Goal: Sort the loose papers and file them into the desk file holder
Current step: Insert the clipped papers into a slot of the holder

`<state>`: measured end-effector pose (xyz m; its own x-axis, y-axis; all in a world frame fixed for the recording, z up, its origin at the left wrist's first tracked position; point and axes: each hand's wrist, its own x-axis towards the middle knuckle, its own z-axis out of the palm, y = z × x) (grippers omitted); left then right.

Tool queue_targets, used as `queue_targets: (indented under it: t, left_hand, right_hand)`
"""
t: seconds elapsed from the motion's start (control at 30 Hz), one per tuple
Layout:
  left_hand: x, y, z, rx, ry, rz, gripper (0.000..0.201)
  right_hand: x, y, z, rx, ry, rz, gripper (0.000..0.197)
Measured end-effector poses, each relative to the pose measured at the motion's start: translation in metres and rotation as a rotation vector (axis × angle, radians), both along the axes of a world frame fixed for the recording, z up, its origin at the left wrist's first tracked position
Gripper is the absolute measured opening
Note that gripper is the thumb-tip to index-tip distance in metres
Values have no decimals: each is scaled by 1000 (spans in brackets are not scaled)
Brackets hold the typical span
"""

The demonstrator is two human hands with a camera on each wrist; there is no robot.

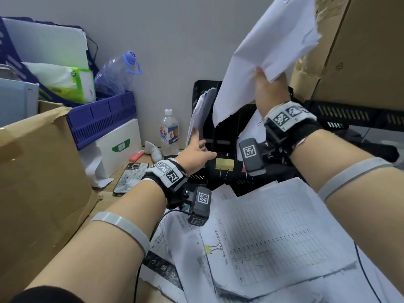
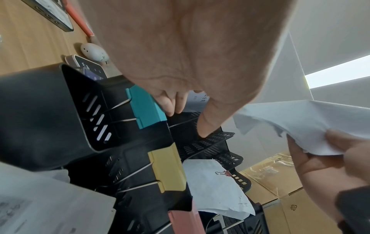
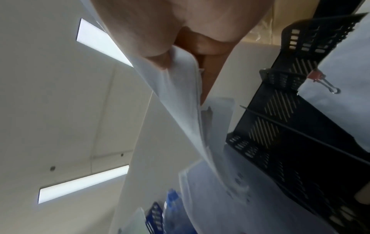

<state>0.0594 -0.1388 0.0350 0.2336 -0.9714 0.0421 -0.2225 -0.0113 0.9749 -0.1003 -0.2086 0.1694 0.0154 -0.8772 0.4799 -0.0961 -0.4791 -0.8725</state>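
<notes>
— What is the right hand point(image 1: 270, 84) doing?

— It is holding a sheaf of white papers point(image 1: 269, 53) up in the air, above the black file holder point(image 1: 220, 136); the fingers point(image 3: 158, 52) and thumb are pinching the sheaf at its lower edge, and the sheets are drooping down toward the holder's slots.

— And the left hand point(image 1: 194, 153)?

— It is reaching into the file holder with its fingers point(image 2: 208, 125) straight and spread, grasping nothing. One fingertip is touching a perforated divider, and others are lying against the papers already standing in the left slot point(image 1: 197, 119).

— Where is the holder sitting?

— On the tabletop point(image 2: 30, 45), against the wall, between the cardboard boxes point(image 1: 358, 53) on the right and a small water bottle point(image 1: 168, 130) on the left. Binder clips are sitting on its front edge: a teal clip point(image 2: 146, 107), a yellow clip point(image 2: 168, 169) and a pink one point(image 2: 184, 221) (the pink one is only partly showing).

— Are more papers lying loose?

— Yes, a stack of printed tables point(image 1: 273, 241) is lying on the tabletop in front of the holder, under both forearms, with a small yellow binder clip point(image 1: 207, 249) on it. A phone point(image 1: 130, 178) is lying face down to the left, beside a large cardboard box point(image 1: 41, 171).
</notes>
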Motion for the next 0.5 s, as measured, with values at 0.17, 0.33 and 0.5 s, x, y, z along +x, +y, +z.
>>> queue_targets:
  t: [0.17,0.33,0.5]
  left_hand:
    - [-2,2,1,13,-23,12,103]
    - [-3,3,5,34,-18,19,102]
    - [-1,-1,11,43,10,66,103]
  right_hand:
    - [-13,-13,6,40,-136,13,17]
    - [-23,-23,-15,233,-196,102,25]
    - [-29,-20,-17,300,-270,209,17]
